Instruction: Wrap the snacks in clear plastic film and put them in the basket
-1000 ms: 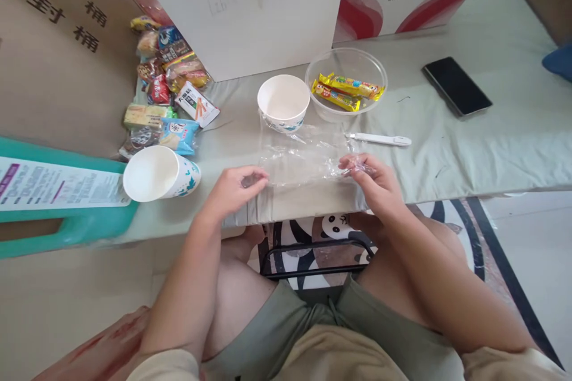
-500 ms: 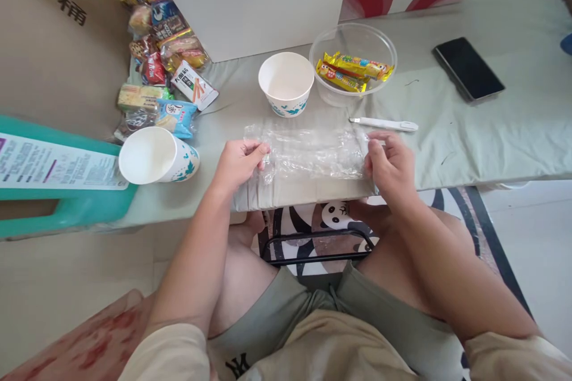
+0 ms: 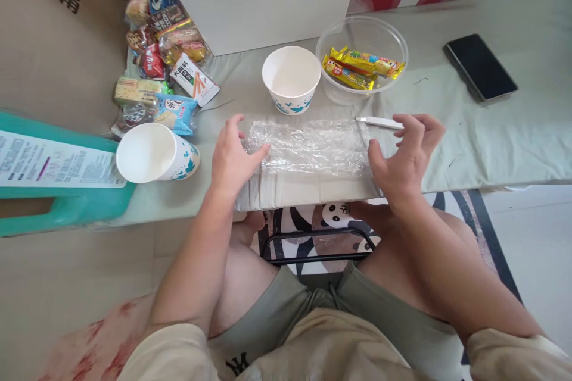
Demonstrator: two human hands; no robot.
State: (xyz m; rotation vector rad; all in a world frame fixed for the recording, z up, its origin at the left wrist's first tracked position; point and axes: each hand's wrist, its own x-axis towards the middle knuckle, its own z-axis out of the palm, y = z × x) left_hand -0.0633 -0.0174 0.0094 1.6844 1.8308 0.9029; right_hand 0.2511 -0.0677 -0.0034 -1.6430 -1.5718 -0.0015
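A crinkled sheet of clear plastic wrap [image 3: 313, 146] lies spread on the cloth near the table's front edge. At its left end is my left hand [image 3: 235, 158], open, with the thumb over the wrap's edge; whether it touches I cannot tell. My right hand [image 3: 404, 158] is open off the right end, fingers spread and curved, holding nothing. A white craft knife [image 3: 379, 122] lies behind the wrap, its right end hidden by my right fingers. Just beyond stands an upright white paper bowl [image 3: 292, 86] with blue leaf prints.
Yellow-wrapped snack bars [image 3: 364, 65] lie in a clear plastic tub [image 3: 328, 86]. A phone [image 3: 480, 68] lies at the right. At the left are a tipped paper cup [image 3: 183, 158], packaged snacks [image 3: 194, 80] and a teal container [image 3: 89, 205]. Cardboard boxes [image 3: 268, 0] line the back.
Both hands have let go of the plastic wrap and their fingers have spread. My right hand has shifted slightly right, now covering the knife's end. The wrap lies flatter on the cloth.
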